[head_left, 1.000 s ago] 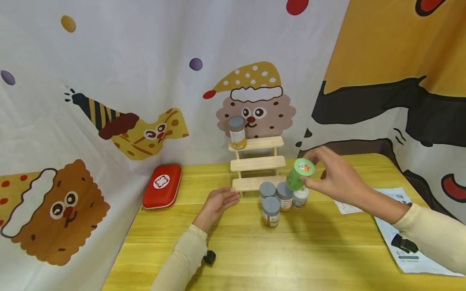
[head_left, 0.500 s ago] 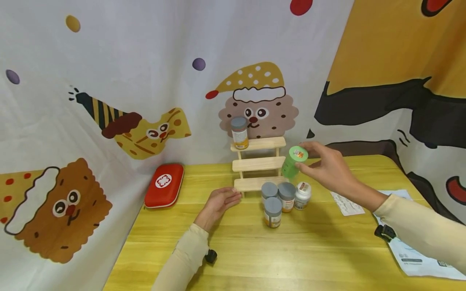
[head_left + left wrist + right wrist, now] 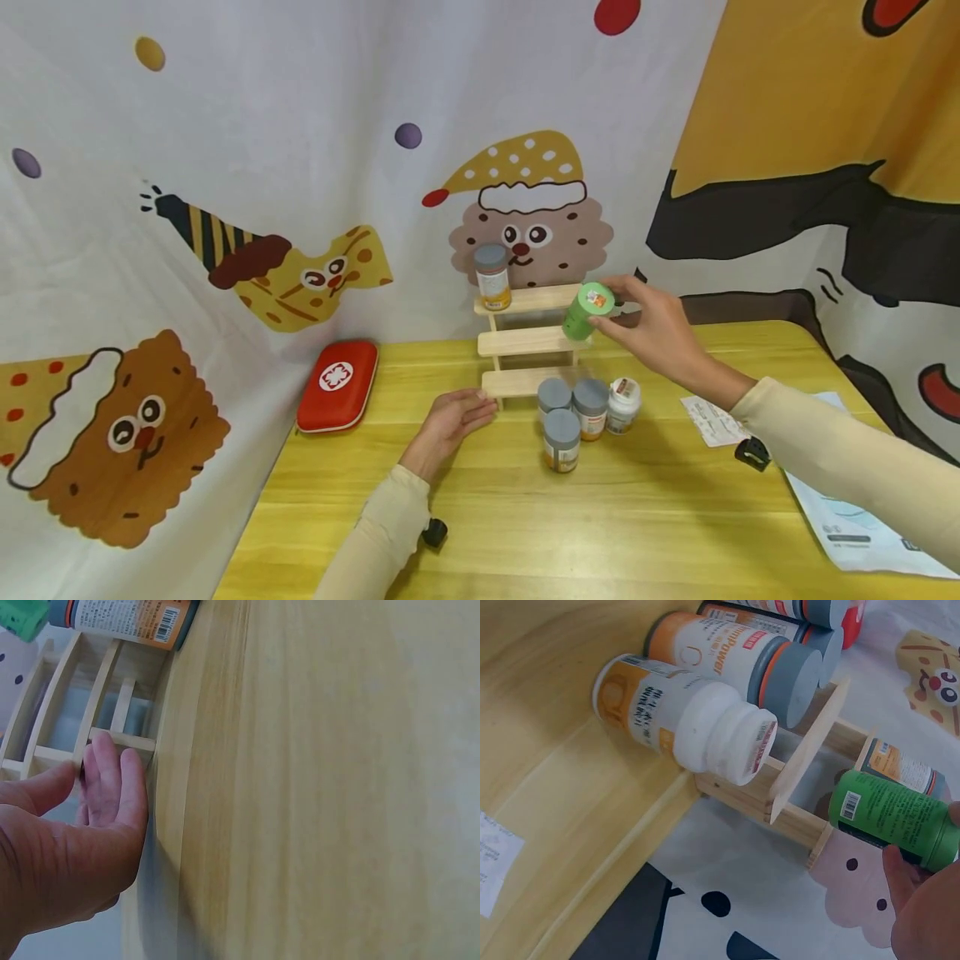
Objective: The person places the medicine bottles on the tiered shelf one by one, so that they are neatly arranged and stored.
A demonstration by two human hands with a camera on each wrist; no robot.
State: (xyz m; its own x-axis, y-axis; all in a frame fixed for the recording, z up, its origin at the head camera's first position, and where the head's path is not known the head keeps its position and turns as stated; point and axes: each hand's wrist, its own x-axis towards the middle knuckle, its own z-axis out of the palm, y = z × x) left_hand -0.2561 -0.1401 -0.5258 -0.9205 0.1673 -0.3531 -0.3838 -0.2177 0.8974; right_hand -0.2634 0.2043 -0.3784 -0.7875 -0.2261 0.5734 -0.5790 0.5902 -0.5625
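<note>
My right hand point(image 3: 648, 325) pinches a green bottle point(image 3: 579, 321) between thumb and fingers. Upright but slightly tilted, the bottle is at the right end of the middle step of a wooden three-step stand point(image 3: 517, 342); whether it touches the step I cannot tell. A barcode label shows on the green bottle point(image 3: 889, 814) in the right wrist view. My left hand point(image 3: 450, 423) is at the left end of the lowest step, thumb and fingers about the plank's end point(image 3: 86, 742). A grey-capped bottle point(image 3: 492, 279) stands on the left of the top step.
Several grey-capped bottles point(image 3: 562, 442) stand in front of the stand's right side, beside a white bottle point(image 3: 623, 406). A red zip case point(image 3: 337, 386) lies at the left. A paper sheet point(image 3: 712, 421) and a pale packet point(image 3: 862, 525) lie at the right.
My right hand has carried the green bottle leftward and up, from above the white bottle to the middle step's right end. My left hand stays at the stand.
</note>
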